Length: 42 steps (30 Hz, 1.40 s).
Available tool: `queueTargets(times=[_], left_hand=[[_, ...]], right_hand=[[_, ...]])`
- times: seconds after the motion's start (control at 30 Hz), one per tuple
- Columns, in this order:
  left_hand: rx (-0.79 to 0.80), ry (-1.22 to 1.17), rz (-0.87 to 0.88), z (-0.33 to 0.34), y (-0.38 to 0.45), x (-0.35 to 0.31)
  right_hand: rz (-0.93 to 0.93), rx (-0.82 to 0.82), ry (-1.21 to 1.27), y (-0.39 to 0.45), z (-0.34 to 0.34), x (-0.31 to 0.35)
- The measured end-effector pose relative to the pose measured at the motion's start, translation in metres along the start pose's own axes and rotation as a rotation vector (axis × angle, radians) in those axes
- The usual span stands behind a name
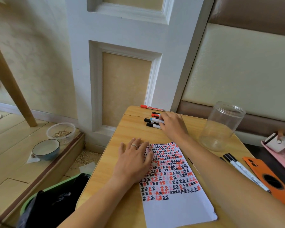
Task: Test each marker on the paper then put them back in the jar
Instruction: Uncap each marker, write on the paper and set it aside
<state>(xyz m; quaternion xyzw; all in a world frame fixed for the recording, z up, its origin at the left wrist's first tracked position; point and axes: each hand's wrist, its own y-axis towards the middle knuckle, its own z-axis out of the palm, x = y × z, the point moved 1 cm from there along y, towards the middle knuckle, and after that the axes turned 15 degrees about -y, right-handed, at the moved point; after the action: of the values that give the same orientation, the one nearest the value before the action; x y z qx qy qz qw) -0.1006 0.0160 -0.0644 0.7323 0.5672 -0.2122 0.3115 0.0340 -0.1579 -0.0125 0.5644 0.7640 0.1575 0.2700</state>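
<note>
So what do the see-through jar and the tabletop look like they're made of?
The clear round jar looks like glossy plastic, perhaps glass: fully transparent, with a ridged rim and nothing inside. The yellowish table shows printed-looking wood grain with a smooth sheen, likely laminate rather than solid wood.

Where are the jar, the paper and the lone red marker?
jar (220, 127), head view, its clear side wall.
paper (178, 211), head view, blank lower part.
red marker (152, 108), head view, mid barrel.
</note>
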Motion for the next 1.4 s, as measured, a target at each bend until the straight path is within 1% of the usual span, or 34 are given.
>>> queueTargets(times=[0.1, 0.17, 0.23, 0.3, 0.43, 0.47, 0.53, 0.6, 0.67, 0.73, 0.9, 1.23, 1.4], left_hand=[[-0.197, -0.166, 0.076, -0.004, -0.005, -0.005], [-0.347, -0.231, 0.179, -0.009, -0.009, -0.008], [-0.41, -0.213, 0.286, -0.012, -0.014, -0.009], [-0.348, -0.163, 0.373, -0.013, -0.021, -0.011], [-0.022, -0.108, 0.539, -0.014, -0.034, -0.02], [0.047, -0.101, 0.543, -0.015, -0.035, -0.023], [0.179, -0.066, 0.492, -0.017, -0.038, -0.029], [0.274, -0.08, 0.445, -0.017, -0.041, -0.033], [0.3, -0.148, 0.427, -0.018, -0.045, -0.036], [0.311, -0.168, 0.414, -0.019, -0.047, -0.037], [0.326, -0.163, 0.406, -0.016, -0.048, -0.039], [0.312, -0.149, 0.403, -0.013, -0.049, -0.038], [0.32, -0.156, 0.386, -0.016, -0.051, -0.038]], right_hand=[[-0.086, -0.093, 0.044, -0.025, -0.034, 0.01], [-0.118, -0.069, 0.092, -0.05, -0.057, 0.018], [-0.159, -0.04, 0.146, -0.077, -0.076, 0.028], [-0.196, -0.05, 0.203, -0.106, -0.092, 0.036], [-0.156, -0.046, 0.245, -0.155, -0.113, 0.04], [-0.137, -0.043, 0.254, -0.165, -0.115, 0.038], [-0.133, -0.058, 0.242, -0.181, -0.116, 0.034], [-0.169, -0.118, 0.191, -0.191, -0.116, 0.033], [-0.188, -0.179, 0.136, -0.195, -0.118, 0.034], [-0.185, -0.202, 0.089, -0.198, -0.12, 0.035], [-0.169, -0.141, 0.105, -0.203, -0.12, 0.034], [-0.196, -0.076, -0.002, -0.204, -0.12, 0.035], [-0.183, -0.013, 0.005, -0.202, -0.121, 0.031]])
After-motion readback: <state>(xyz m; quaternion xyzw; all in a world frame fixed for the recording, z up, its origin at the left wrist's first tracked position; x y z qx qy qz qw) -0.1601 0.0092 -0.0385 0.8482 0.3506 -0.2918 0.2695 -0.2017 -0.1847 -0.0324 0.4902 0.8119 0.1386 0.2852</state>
